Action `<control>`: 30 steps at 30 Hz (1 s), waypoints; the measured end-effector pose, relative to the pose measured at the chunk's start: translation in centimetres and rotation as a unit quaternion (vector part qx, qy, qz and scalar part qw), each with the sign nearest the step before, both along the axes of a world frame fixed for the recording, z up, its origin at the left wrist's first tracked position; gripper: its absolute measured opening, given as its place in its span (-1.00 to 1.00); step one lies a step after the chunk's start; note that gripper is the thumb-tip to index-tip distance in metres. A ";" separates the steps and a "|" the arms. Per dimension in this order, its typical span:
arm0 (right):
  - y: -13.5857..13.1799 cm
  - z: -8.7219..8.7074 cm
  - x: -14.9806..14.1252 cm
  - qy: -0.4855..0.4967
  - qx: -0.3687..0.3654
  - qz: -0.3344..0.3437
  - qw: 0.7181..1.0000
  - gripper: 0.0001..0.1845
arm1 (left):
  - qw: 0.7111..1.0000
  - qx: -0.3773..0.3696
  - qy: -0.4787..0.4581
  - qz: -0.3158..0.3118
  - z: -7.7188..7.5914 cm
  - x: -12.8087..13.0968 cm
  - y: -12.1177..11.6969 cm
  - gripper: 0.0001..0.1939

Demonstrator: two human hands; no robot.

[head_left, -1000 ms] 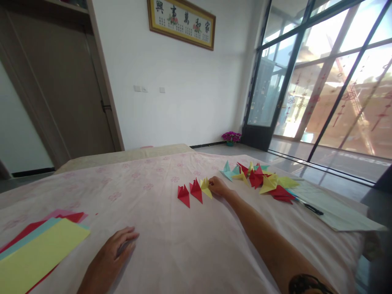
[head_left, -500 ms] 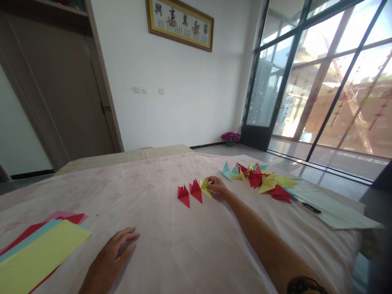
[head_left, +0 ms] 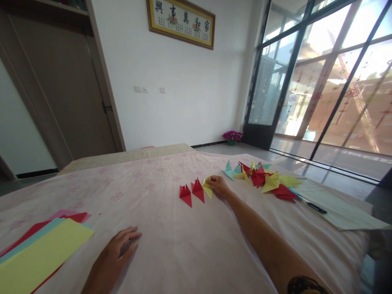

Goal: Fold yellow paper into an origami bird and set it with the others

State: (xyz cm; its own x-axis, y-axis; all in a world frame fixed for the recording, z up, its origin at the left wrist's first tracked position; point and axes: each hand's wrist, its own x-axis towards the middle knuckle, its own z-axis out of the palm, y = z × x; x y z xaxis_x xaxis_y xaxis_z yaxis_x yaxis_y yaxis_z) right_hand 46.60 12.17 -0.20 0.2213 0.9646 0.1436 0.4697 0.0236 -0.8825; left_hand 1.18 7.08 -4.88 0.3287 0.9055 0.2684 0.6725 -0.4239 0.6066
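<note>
My right hand [head_left: 218,186] reaches across the cloth with its fingers pinched on a yellow origami crane [head_left: 207,190]. Directly to the left of that crane stand two red folded cranes, the nearer-to-it one [head_left: 198,190] and the outer one [head_left: 185,196], forming a short row. Resting on the tablecloth [head_left: 171,253], my left hand [head_left: 118,249] holds nothing, its fingers loosely stretched with the thumb apart. Beside it on the left lies a stack of coloured paper [head_left: 45,249], yellow on top with blue, red and pink sheets beneath.
A pile of red, yellow and blue folded cranes [head_left: 259,176] lies right of my right hand. Past it are a black pen [head_left: 317,207] and pale sheets [head_left: 346,212] near the table's right edge. Purple flowers [head_left: 232,136] stand on the floor by the glass door.
My right hand stays at the yellow crane, its fingers shifting slightly over the top. My left hand and the red cranes keep their places; the whole view shifts a little.
</note>
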 end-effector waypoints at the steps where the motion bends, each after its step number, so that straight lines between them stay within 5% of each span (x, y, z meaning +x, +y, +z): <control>1: -0.4 0.7 0.1 0.002 0.007 -0.004 1.000 -0.64 | 1.000 0.001 -0.001 -0.001 -0.1 0.0 0.0 -0.64; 6: -3.8 5.6 -0.7 0.004 0.044 0.015 0.999 -0.74 | 1.000 -0.004 -0.025 0.003 0.6 0.0 0.0 -0.66; 10: -8.4 8.0 -6.3 0.001 0.034 0.112 0.993 -0.75 | 0.994 -0.005 -0.109 0.002 2.7 1.3 -2.0 -0.67; 14: -12.5 7.4 -14.7 0.006 -0.003 0.215 0.977 -0.89 | 0.960 -0.079 -0.267 0.043 5.2 4.0 -5.7 -0.66; 18: -14.3 5.8 -20.3 0.030 -0.045 0.230 0.972 -0.71 | 0.904 -0.198 -0.378 0.004 6.8 5.8 -8.3 -0.62; 23: -14.2 4.4 -22.2 -0.024 0.012 0.214 0.976 -0.72 | 0.883 -0.236 -0.405 -0.023 7.4 5.7 -8.8 -0.69; 30: -14.5 3.9 -23.1 -0.021 0.024 0.189 0.982 -0.73 | 0.900 -0.202 -0.385 -0.027 6.4 5.6 -8.2 -0.77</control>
State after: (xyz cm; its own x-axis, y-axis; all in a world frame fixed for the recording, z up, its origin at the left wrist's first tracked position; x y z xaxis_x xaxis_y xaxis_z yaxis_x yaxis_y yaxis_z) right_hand 23.52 -2.28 3.73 -0.1573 0.9688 0.1914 0.4552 0.2432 -0.8566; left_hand 6.74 -1.09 1.56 0.2315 0.9688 0.0880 -0.0276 -0.0839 0.9961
